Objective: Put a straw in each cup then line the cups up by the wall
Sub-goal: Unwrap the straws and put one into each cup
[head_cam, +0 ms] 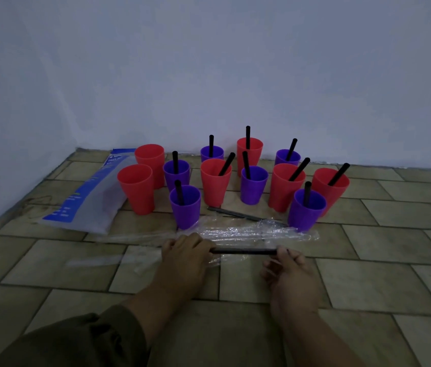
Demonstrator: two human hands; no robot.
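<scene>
While the left hand (pixel 186 247) and right hand (pixel 287 266) pinch opposite ends of a black straw (pixel 245 251) lying crosswise, the two strawless red cups (pixel 143 178) wait far-left, nearer the left.

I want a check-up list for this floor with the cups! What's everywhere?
Surface: tiled floor, dim light.
Job's things: twelve cups, six red and six purple, clustered near the wall, not in a line. Ten hold a black straw; the two red cups at far left hold none. Spare straws lie on the floor.
Clutter: clear plastic wrap; blue and white bag at left.
Hands: left hand and right hand each grip an end of one black straw.
Cables: nothing seen.
Surroundings: plain pale wall, corner at left.
</scene>
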